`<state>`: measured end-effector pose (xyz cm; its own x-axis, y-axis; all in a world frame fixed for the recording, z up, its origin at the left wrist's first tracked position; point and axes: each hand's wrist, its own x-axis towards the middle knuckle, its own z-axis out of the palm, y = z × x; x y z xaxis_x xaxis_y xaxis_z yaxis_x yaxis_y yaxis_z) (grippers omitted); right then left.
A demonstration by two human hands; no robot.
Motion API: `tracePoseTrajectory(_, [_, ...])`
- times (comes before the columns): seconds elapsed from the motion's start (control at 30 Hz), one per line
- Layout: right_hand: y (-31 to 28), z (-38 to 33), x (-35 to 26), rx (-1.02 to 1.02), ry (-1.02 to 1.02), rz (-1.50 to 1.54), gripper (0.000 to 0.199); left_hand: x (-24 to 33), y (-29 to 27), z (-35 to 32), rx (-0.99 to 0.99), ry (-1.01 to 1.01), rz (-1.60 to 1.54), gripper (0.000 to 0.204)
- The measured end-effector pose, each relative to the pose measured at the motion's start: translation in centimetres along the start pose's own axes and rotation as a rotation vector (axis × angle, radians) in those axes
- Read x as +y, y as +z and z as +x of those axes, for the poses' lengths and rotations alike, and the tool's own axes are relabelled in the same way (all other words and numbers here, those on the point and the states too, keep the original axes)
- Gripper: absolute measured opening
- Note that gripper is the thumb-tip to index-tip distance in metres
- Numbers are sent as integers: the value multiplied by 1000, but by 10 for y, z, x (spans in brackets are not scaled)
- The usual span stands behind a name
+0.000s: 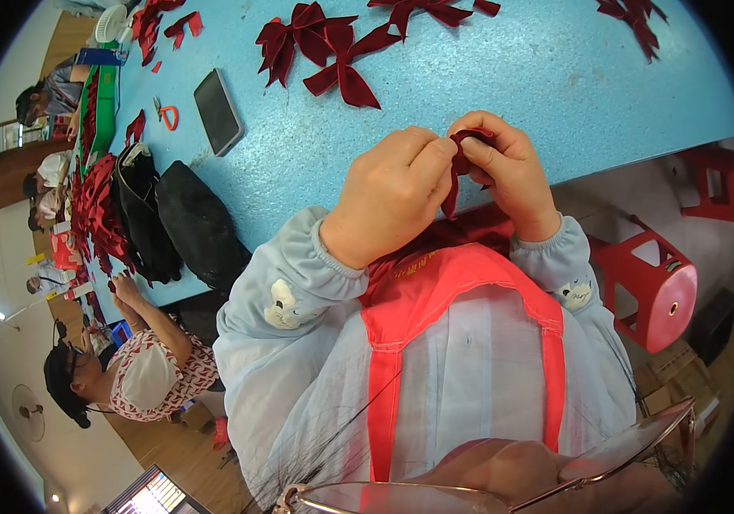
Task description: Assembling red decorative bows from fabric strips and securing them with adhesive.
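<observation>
Above the near edge of the blue table [298, 163], both my hands pinch a dark red velvet ribbon [452, 195]. My left hand [388, 188] is closed, with thumb and forefinger pressed on the ribbon's left side. Opposite it, my right hand [514, 167] curls its fingers round the ribbon, the thumb lying on top. One ribbon end hangs down between the hands; fingers hide much of the rest. Farther out on the table lie finished-looking velvet bows [348, 70] of the same dark red.
A phone [218, 111] and small orange-handled snips [168, 117] lie at left, near black bags [200, 223] and a heap of red ribbon [99, 206]. A green crate [106, 107] stands beyond. Co-workers sit along the left, one person [148, 377] nearest. Red stools [662, 295] stand at right.
</observation>
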<state>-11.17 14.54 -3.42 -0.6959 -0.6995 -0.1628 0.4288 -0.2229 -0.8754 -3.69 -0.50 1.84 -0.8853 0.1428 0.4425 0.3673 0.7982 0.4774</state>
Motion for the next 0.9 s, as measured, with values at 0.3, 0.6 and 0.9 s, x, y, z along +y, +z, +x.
tracePoseTrajectory(0.3, [-2, -1, 1, -44, 41, -32, 9, -7, 3, 0, -58, 116, 58, 22])
tracePoseTrajectory(0.6, [4, -4, 0, 158, -58, -55, 14, -13, 3, -3, -63, -733, -805, 13])
tracePoseTrajectory(0.9, [5, -1, 6, 155, -9, 166, 17, -13, 22, -10, 39, -963, -1141, 16])
